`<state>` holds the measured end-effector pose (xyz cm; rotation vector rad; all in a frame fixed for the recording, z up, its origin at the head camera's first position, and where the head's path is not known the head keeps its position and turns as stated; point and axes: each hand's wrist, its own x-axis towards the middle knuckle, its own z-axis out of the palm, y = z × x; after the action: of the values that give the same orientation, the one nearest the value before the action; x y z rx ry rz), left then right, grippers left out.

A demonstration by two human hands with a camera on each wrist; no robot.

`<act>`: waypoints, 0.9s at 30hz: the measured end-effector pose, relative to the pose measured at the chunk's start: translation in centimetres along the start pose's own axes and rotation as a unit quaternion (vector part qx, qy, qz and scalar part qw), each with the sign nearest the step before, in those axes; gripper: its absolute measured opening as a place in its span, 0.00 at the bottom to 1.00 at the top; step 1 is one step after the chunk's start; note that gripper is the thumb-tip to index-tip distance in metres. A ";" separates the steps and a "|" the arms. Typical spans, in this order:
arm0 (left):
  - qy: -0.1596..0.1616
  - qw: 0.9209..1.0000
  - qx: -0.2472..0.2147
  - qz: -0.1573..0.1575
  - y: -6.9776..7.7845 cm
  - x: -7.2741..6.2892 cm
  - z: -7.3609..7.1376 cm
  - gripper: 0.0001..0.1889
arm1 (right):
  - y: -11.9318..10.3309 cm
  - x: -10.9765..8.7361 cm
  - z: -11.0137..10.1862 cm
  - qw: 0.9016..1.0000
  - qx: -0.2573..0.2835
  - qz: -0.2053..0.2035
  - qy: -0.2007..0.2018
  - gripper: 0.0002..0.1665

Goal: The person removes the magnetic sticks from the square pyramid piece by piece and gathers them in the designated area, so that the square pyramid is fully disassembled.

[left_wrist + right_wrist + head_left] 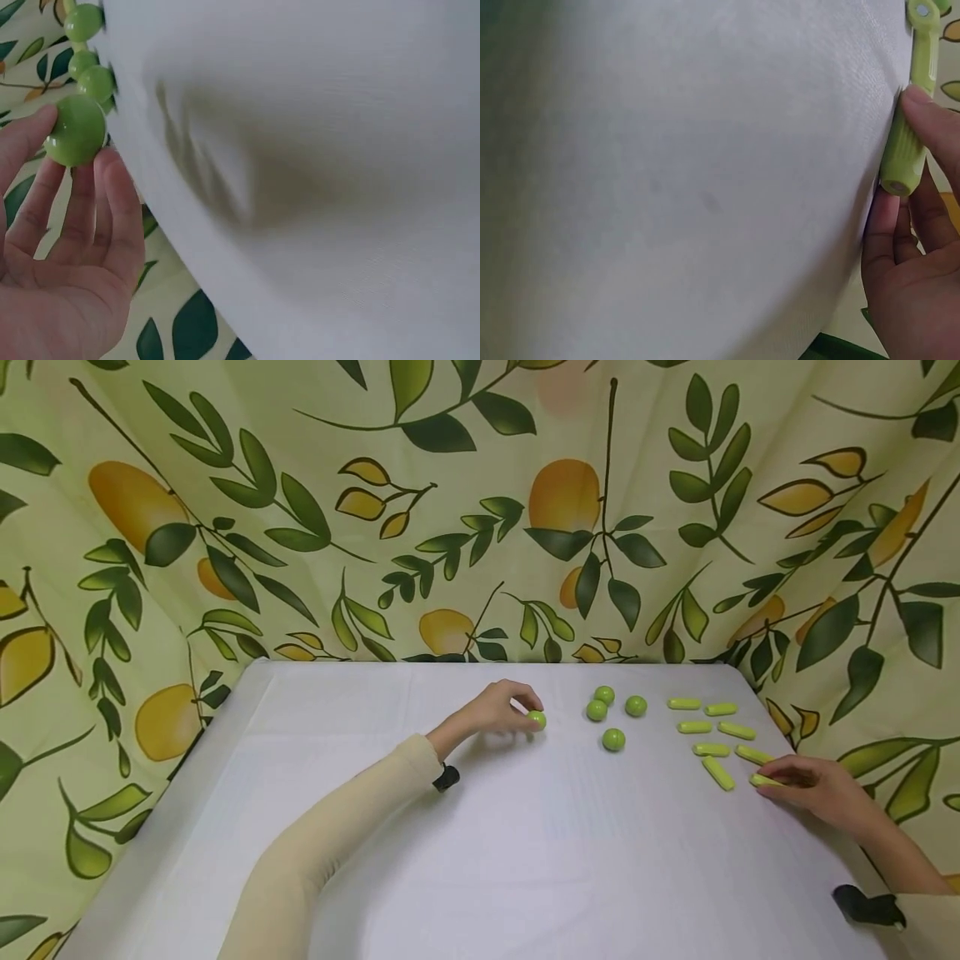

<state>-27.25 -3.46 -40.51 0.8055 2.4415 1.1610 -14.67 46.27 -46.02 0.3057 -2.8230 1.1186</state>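
Note:
Between thumb and fingertips, my left hand [504, 707] pinches a green ball [537, 720] near the back middle of the table. The left wrist view shows that glossy ball [76, 130] between the thumb and fingers. At the right side, my right hand [817, 789] pinches a short green stick [763, 781] with rounded ends. In the right wrist view the ribbed stick [904, 154] has a small grey disc in its end, and the thumb lies along it. More green balls [613, 740] lie between the hands, and several like sticks [717, 772] lie just left of the right hand.
A white cloth covers the table [480, 860]. Behind it and along both sides hangs a curtain [480, 527] printed with leaves and orange fruit. The sticks lie in loose rows [695, 727] at the back right. Dark bands [446, 777] sit at both wrists.

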 end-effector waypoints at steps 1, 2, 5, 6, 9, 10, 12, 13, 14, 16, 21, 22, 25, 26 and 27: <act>0.000 1.000 0.002 0.000 0.2 0.5 0.2 0.11 | 0.0 0.0 0.0 1.000 -0.001 0.005 0.000 0.13; 0.002 1.000 0.007 -0.002 0.4 1.0 0.4 0.11 | 0.0 0.0 0.0 1.000 -0.004 0.008 -0.001 0.13; 0.007 1.000 0.015 -0.012 0.9 2.3 1.1 0.11 | 0.1 -0.1 0.0 1.000 -0.008 0.018 -0.002 0.14; 0.010 1.000 0.014 -0.017 1.0 2.7 1.4 0.11 | 0.1 -0.1 0.0 1.000 -0.009 0.019 -0.003 0.13; 0.012 0.999 0.007 -0.030 1.4 3.7 2.3 0.11 | 0.1 -0.2 -0.1 1.000 -0.001 0.024 -0.002 0.13; 0.011 0.999 0.008 -0.031 1.6 4.1 2.6 0.11 | 0.1 -0.2 -0.1 1.000 0.002 0.024 -0.002 0.13; 0.008 0.999 0.005 -0.033 1.8 4.5 3.1 0.11 | 0.0 -0.2 0.0 1.000 0.005 0.024 -0.005 0.13; 0.006 0.999 0.007 -0.031 1.9 4.8 3.4 0.11 | 0.0 -0.2 0.0 1.000 0.006 0.024 -0.005 0.13; 0.004 0.999 0.009 -0.030 2.0 4.9 3.6 0.11 | -0.1 -0.2 0.0 1.000 0.005 0.024 -0.006 0.13; 0.002 1.000 0.007 -0.029 2.3 5.3 3.9 0.11 | -0.1 -0.1 0.0 1.000 0.003 0.024 -0.006 0.13; 0.000 0.999 0.000 -0.032 2.5 5.9 4.6 0.11 | -0.1 0.0 0.0 1.000 0.006 0.023 -0.007 0.13; -0.001 0.999 0.003 -0.032 2.4 6.0 4.7 0.11 | -0.2 -0.1 0.0 1.000 0.006 0.022 -0.008 0.13; -0.004 0.999 0.010 -0.034 2.1 6.3 4.9 0.11 | -0.2 -0.1 0.0 1.000 0.007 0.024 -0.007 0.13; -0.003 0.999 0.013 -0.033 1.9 6.3 5.0 0.11 | -0.2 -0.1 0.0 1.000 0.005 0.024 -0.008 0.13; -0.003 0.999 0.015 -0.032 1.8 6.4 5.1 0.11 | -0.2 -0.1 0.0 1.000 0.007 0.025 -0.008 0.13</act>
<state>-29.11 4.45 -42.50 0.7325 2.4659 1.1009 -14.56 46.14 -45.94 0.2485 -2.8530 1.1495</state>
